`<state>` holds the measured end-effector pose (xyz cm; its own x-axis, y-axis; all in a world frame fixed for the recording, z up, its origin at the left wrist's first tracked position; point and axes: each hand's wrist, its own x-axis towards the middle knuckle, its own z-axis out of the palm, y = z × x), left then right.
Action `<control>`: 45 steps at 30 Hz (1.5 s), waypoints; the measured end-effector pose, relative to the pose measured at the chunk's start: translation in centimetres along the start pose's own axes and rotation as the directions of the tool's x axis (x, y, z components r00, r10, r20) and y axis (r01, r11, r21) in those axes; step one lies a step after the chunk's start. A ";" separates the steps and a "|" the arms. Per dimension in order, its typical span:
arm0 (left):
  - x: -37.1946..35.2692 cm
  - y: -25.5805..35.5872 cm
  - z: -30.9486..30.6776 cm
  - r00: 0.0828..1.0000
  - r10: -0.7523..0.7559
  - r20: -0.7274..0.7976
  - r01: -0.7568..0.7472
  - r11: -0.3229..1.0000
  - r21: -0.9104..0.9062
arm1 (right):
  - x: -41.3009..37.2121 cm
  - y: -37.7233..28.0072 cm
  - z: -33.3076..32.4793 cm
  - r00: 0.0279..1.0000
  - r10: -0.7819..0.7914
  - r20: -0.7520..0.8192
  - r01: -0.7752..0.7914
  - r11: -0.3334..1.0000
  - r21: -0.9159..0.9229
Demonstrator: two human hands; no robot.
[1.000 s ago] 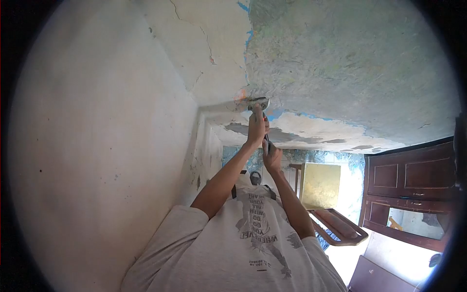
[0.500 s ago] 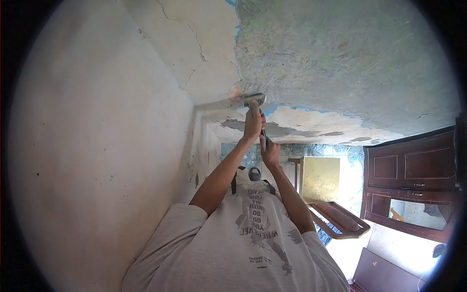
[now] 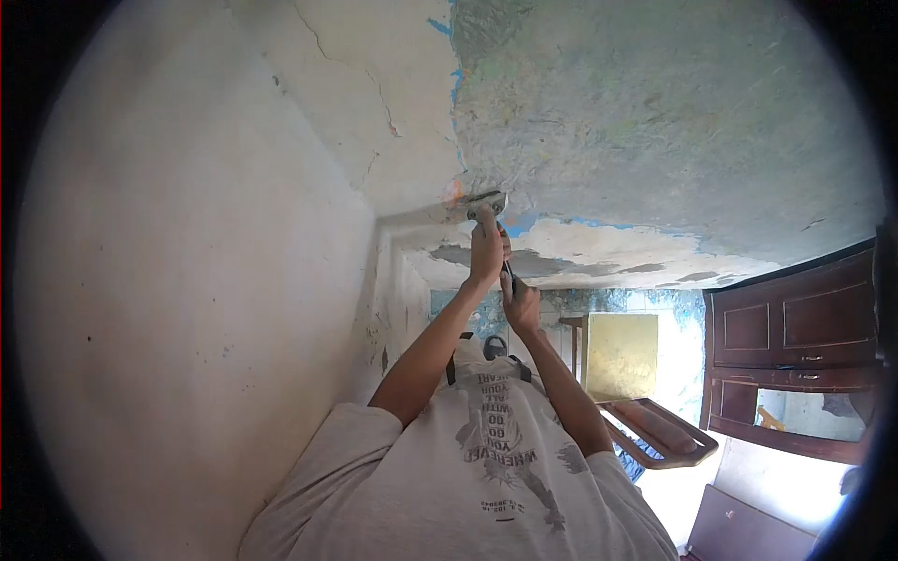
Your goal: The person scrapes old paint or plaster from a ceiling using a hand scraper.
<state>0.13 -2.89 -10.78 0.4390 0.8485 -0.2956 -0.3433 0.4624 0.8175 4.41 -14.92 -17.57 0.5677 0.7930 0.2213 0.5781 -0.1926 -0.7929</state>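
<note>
Both my hands grip a paint scraper [image 3: 485, 202], whose wide metal head lies against the wall [image 3: 617, 122]. My left hand [image 3: 487, 251] is closed just behind the head, with its thumb or a finger pressed up on it. Lower down, my right hand [image 3: 522, 307] wraps round the end of the dark handle. The head sits beside a small orange patch and a blue paint edge. Right of it the surface is bare and grey-green; to the left, cream paint with cracks remains on the wall.
A plain pale wall [image 3: 187, 243] meets the worked wall at a corner on my left. To the right stand a wooden chair [image 3: 659, 435] with a yellowish panel [image 3: 622, 355] by it and a dark brown cabinet [image 3: 790, 318]. A shoe [image 3: 495, 347] shows below me.
The scraper head has shifted slightly down and left in view and turned a little. My hands keep their grip. The whole view has moved slightly.
</note>
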 end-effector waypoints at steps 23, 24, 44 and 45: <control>0.1 1.7 0.4 0.996 0.052 0.073 -0.047 0.996 -0.076 | 1.2 -2.1 -0.8 0.999 -0.052 -0.015 0.052 0.998 -0.027; 0.3 1.0 0.0 0.995 0.049 0.089 -0.041 0.995 -0.090 | 0.7 -1.7 -0.8 0.999 -0.037 -0.001 0.037 0.998 -0.048; 0.2 0.4 0.7 0.993 0.114 0.032 -0.115 0.993 0.032 | 1.2 -0.5 -0.4 0.984 -0.171 -0.055 0.167 0.984 -0.068; 0.6 0.1 0.4 0.993 0.106 0.049 -0.107 0.994 0.020 | 0.7 -0.3 -0.6 0.992 -0.126 -0.027 0.124 0.990 -0.067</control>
<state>0.70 -2.43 -10.66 0.4400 0.8791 -0.1832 -0.3716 0.3640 0.8541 5.00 -14.64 -16.84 0.5060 0.7948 0.3351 0.6819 -0.1307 -0.7196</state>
